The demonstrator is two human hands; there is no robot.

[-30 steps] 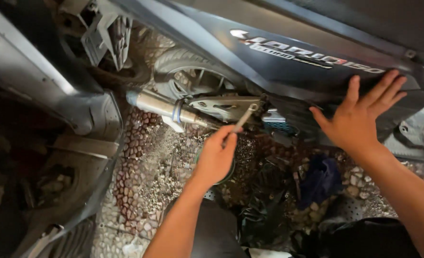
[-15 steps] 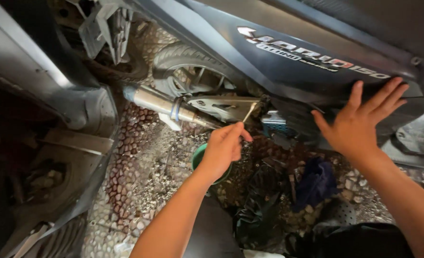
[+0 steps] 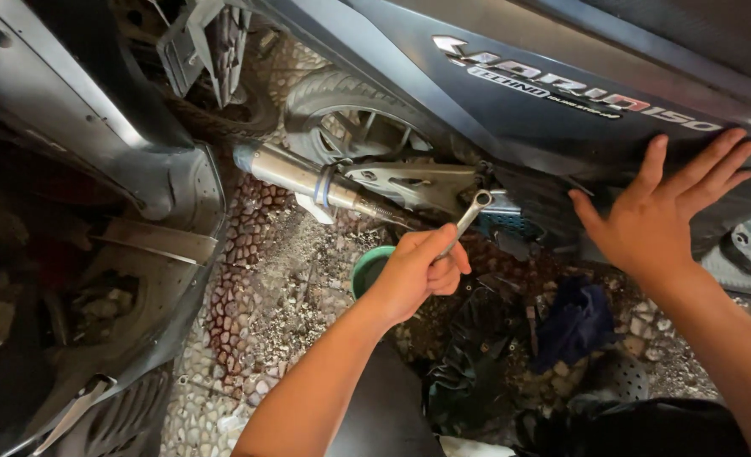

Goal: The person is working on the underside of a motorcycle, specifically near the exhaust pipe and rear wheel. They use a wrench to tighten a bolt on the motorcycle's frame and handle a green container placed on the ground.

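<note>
My left hand (image 3: 418,272) grips a silver ring spanner (image 3: 469,216), whose ring end sits against the underside of a dark grey scooter (image 3: 443,76), close to the swingarm (image 3: 409,182). My right hand (image 3: 659,216) lies flat with fingers spread on the scooter's side panel. A metal exhaust pipe (image 3: 299,178) runs left of the spanner, in front of the rear wheel (image 3: 350,118).
A green bowl (image 3: 367,267) stands on the pebble floor (image 3: 265,288) below my left hand. A dark blue rag (image 3: 574,326) and black plastic (image 3: 469,355) lie on the right. Another scooter's grey bodywork (image 3: 96,152) fills the left side.
My left hand with the spanner has swung slightly down and to the right. The view has shifted, uncovering the green bowl. My right hand has stayed on the panel.
</note>
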